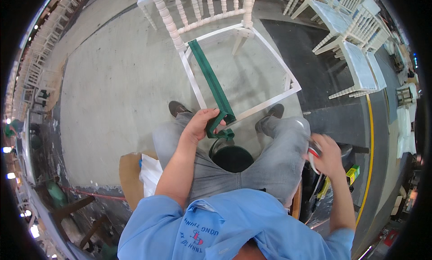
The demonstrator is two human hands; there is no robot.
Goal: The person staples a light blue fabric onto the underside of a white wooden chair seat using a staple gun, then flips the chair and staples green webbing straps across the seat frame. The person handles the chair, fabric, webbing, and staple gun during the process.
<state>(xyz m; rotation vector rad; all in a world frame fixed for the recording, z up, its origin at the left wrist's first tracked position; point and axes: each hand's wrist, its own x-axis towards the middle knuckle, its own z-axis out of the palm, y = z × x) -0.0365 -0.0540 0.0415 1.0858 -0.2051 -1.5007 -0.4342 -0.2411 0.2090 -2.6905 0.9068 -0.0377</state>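
In front of my knees stands a white chair frame with an open seat and turned spindles in its back. A green webbing strap runs across the left part of the seat opening, from the back rail to the front rail. My left hand pinches the strap's folded length at the front rail, and a loop of it hangs below the fingers. By my right thigh, my right hand is closed around a tool with a red and pale handle; blur hides its kind.
Between my thighs sits a dark green round thing, perhaps the strap's roll. Beside my right leg are a yellow-and-black tool and a small green-and-yellow box. White chairs stand at the far right. A brown board lies left.
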